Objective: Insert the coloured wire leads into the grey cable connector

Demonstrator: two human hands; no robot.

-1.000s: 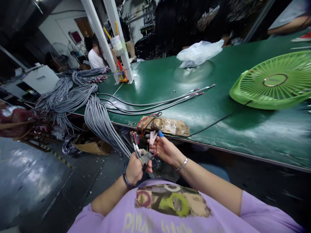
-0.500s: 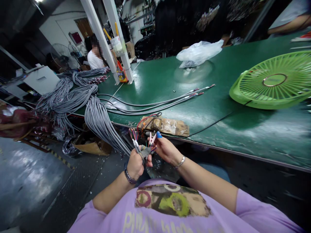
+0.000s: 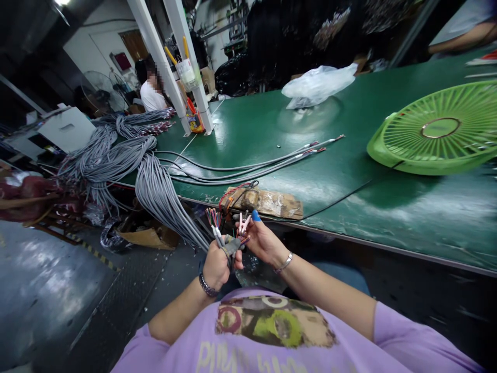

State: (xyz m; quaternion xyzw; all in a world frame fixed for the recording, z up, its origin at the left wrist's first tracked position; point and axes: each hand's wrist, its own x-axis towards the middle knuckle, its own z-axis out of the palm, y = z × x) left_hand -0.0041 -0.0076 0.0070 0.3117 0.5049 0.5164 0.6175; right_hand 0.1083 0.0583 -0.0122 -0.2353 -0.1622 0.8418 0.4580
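My left hand (image 3: pixel 216 263) is closed around a small bunch of grey cables (image 3: pixel 231 245). Stripped ends with many coloured wires (image 3: pixel 213 216) fan out above the fist. Another cable end points right, its thin coloured wires (image 3: pixel 245 240) close to the right fingertips. My right hand (image 3: pixel 267 244), a blue cover on one fingertip, is closed at a small pale pink clip (image 3: pixel 244 224). The fingers partly hide how the clip is gripped. Just beyond the hands, a worn wooden block (image 3: pixel 272 202) with red and black leads lies at the table edge.
Large bundles of grey cable (image 3: pixel 112 158) lie across the left side of the green table (image 3: pixel 240 124) and hang over its edge. A green fan (image 3: pixel 438 127) stands right, its cord reaching the block. A plastic bag (image 3: pixel 318 85) and white posts (image 3: pixel 186 67) are farther back. A person (image 3: pixel 152 96) sits behind.
My right hand and the pink clip have shifted very slightly to the right. The cables in my left hand have turned a little; the rest looks the same.
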